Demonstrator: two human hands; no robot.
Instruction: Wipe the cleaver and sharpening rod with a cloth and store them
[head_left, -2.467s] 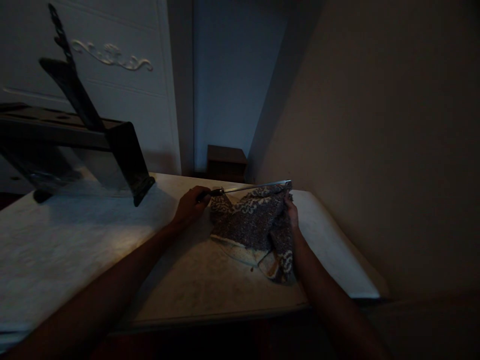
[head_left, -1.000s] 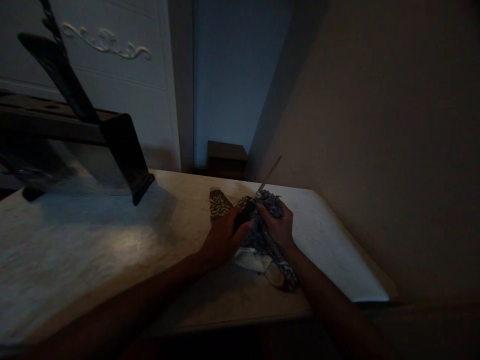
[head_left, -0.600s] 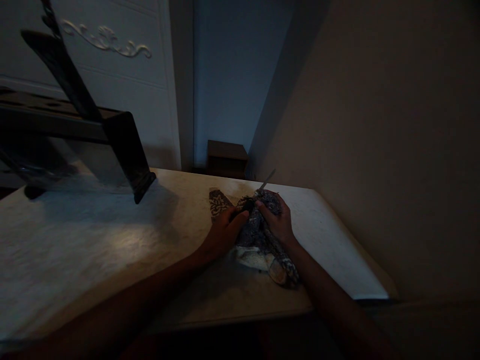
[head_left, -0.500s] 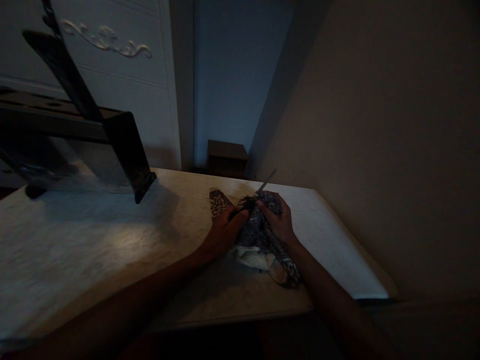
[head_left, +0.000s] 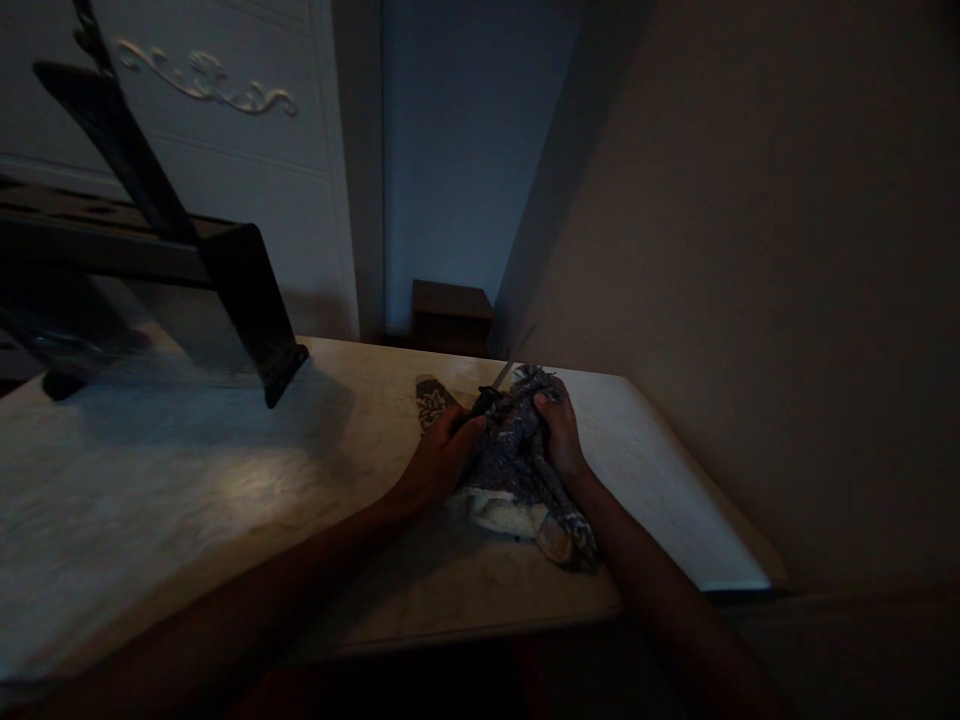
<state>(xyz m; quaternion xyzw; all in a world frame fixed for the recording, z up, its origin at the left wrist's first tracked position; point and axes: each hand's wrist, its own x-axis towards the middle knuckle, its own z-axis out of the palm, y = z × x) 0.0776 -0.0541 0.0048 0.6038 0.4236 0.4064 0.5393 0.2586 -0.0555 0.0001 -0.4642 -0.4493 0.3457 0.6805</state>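
Observation:
A dark patterned cloth (head_left: pixel 517 470) lies bunched on the pale table (head_left: pixel 187 490) near the wall. My left hand (head_left: pixel 435 465) is closed on the dark handle of a knife (head_left: pixel 501 375), whose thin blade pokes up and away out of the cloth. My right hand (head_left: pixel 559 430) is closed on the cloth, pressing it round the blade. Most of the blade is hidden inside the folds. The scene is dim.
A dark angled rack (head_left: pixel 150 250) with slots stands on the table's far left. A white panelled door (head_left: pixel 225 150) and a small brown box (head_left: pixel 452 312) sit behind the table. A plain wall (head_left: pixel 750 250) runs close along the right edge.
The knife has swung from lying across the cloth's far edge to pointing away, and the blade has slid back into the cloth. Both hands have come together on the bundle.

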